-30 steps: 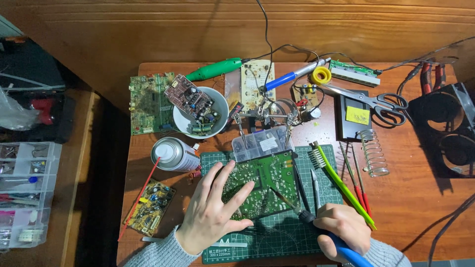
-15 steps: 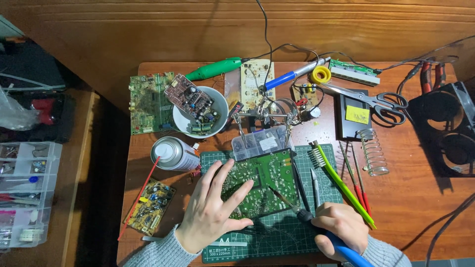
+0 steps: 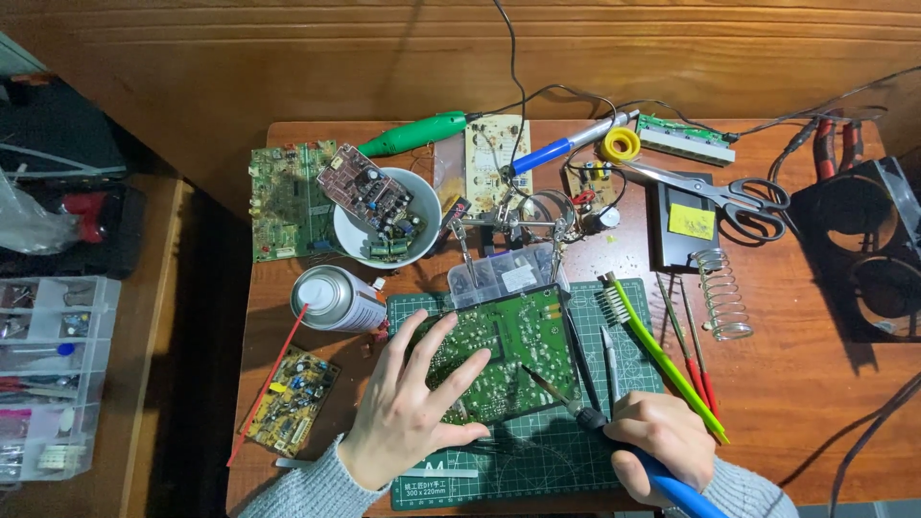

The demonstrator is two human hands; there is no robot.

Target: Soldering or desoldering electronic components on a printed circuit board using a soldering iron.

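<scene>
barely shifted since before, my left hand (image 3: 408, 417) presses spread fingers on the green circuit board (image 3: 504, 350) while my right hand (image 3: 662, 436) grips the soldering iron (image 3: 576, 408).

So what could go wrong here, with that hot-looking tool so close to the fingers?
The soldering iron tip rests on the green circuit board near the left hand pressing it flat; a slip might burn a finger. The spray can lies close beside the mat, probably unwise near heat. The right hand could nudge the green brush.
</scene>
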